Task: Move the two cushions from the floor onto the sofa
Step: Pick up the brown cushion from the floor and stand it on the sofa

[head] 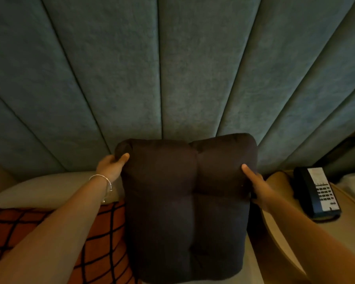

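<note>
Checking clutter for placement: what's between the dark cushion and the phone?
Head view: only the right hand, gripping the dark cushion at its edge, and bare tan side table before the phone.

1 head view, looking forward-down, close over dark cushion (188, 203) (wide-angle).

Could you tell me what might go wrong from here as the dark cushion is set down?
The dark cushion is held only at its upper corners by the left hand and right hand, so it may flop forward. Its right edge sits near the telephone on the side table, which a swing might knock.
</note>
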A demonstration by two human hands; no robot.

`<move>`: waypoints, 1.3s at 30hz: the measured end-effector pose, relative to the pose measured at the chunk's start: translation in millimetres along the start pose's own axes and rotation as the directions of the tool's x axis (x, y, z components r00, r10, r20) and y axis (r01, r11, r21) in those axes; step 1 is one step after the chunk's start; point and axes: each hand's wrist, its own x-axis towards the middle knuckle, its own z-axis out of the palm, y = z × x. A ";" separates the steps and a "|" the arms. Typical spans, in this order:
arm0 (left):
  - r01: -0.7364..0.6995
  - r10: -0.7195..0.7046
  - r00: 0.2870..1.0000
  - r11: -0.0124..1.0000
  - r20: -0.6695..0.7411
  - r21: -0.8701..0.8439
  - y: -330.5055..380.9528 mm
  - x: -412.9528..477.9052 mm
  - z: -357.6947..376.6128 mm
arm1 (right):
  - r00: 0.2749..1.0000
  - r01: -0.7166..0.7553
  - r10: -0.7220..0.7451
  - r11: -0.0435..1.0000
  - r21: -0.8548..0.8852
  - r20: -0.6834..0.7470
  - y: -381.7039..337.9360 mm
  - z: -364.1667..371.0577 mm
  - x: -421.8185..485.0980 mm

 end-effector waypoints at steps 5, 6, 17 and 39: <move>0.007 -0.008 1.000 0.999 -0.023 -0.034 1.4 6.0 4.0 | 0.994 0.038 -0.033 0.998 0.041 -0.107 7.2 9.6 19.4; 0.006 -0.007 1.000 0.999 -0.023 -0.032 0.5 4.7 6.1 | 0.994 0.061 -0.057 0.997 0.040 -0.097 9.9 7.2 17.5; -0.042 0.042 0.997 0.999 -0.060 -0.004 -2.0 -9.2 6.0 | 0.808 0.359 -0.563 0.702 -0.615 -0.172 44.4 -14.7 -7.6; -0.032 0.027 0.996 0.997 -0.085 -0.065 -7.8 -2.7 12.2 | 0.809 0.437 -0.587 0.637 -0.635 -0.032 41.8 -3.9 5.8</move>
